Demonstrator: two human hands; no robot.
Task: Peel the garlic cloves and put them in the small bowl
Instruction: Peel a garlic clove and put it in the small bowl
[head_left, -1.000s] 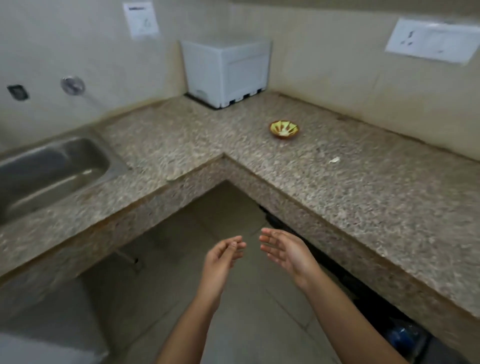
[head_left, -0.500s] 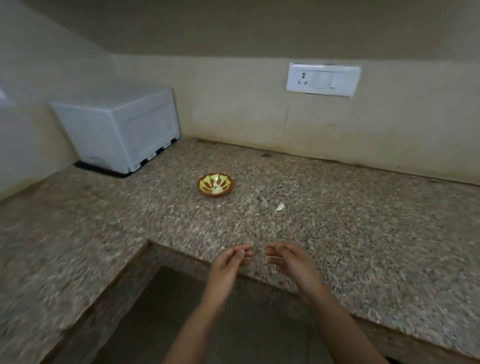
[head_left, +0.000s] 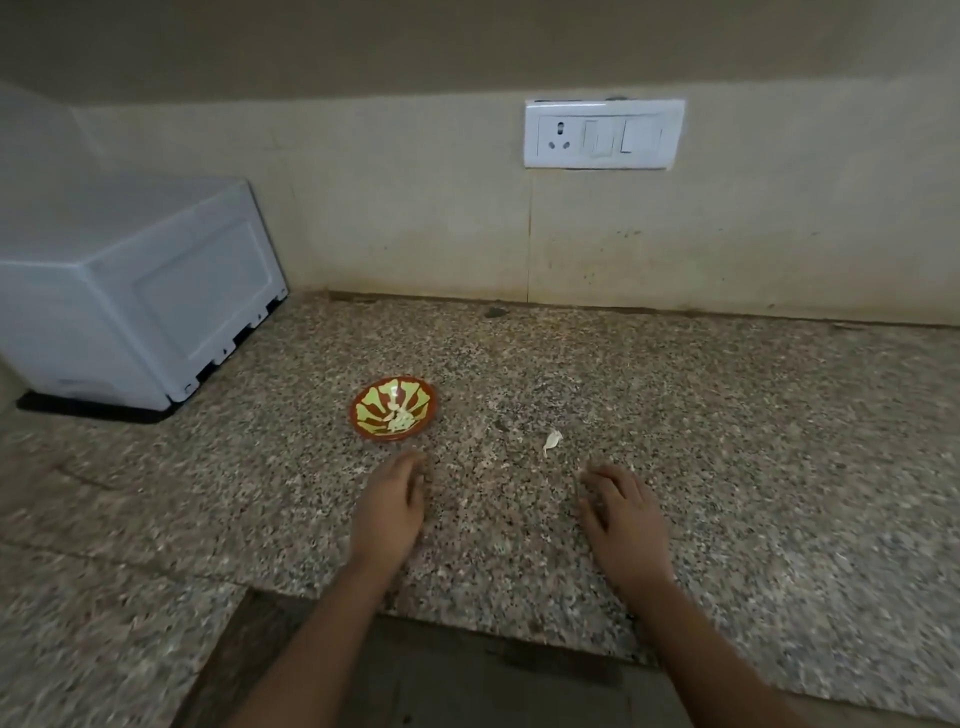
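Granite counter (head_left: 727, 467) holds small bowl (head_left: 370, 415) just beyond left grip (head_left: 387, 506).

Left hand (head_left: 387, 506), right hand (head_left: 626, 519) are near small bowl (head_left: 364, 411).

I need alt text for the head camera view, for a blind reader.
A person's left hand and right hand reach empty over a speckled granite counter. A small red and yellow bowl sits just beyond the left hand; a pale garlic piece lies beyond the right. A white appliance stands at far left.
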